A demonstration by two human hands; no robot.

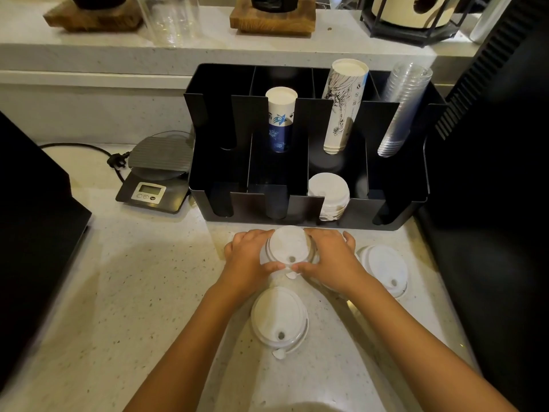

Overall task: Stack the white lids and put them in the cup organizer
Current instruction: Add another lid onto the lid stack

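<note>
While hands (246,257) grip lids (289,245), organizer (398,209) holds lid stack (328,194).

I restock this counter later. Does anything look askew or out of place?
Mostly tidy. Two white lids lie loose on the counter. The tall paper cup stack leans in the organizer. No spills or damage show.

Warm, dim indoor light falls on the speckled desk (148,278), brightest left of the black organizer (309,203), whose inner compartments sink into near-black shadow. Soft shadows spread on the desk beneath the forearms, and the dark shapes at both sides lose all detail. The wide lens bows the shelf (118,52) behind the organizer, and focus softens toward the corners.
</note>
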